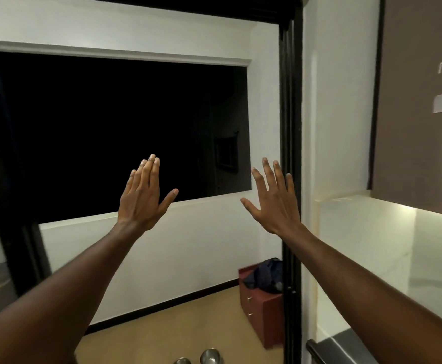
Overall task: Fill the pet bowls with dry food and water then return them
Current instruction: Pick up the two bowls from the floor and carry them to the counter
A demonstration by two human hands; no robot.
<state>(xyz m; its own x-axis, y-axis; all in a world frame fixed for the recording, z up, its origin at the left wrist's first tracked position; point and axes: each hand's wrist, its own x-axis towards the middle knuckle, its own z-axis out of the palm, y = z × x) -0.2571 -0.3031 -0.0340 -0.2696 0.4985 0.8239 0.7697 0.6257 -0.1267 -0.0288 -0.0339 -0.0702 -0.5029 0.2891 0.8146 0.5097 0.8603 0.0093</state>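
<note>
Two shiny metal pet bowls stand on the tan floor at the bottom edge of the view: one bowl (211, 356) and a second bowl (182, 361) to its left, mostly cut off. What they hold is hidden. My left hand (143, 198) is raised in front of me, back toward the camera, fingers together, thumb out, holding nothing. My right hand (274, 199) is raised beside it with fingers spread, also holding nothing. Both hands are far above the bowls.
A black door frame (290, 153) runs upright just right of my right hand. Beyond it, a dark window opening (109, 132) sits in a white wall. A red drawer unit (263, 308) with dark cloth on top stands on the floor. A brown cabinet (422, 101) hangs at right above a lit counter wall.
</note>
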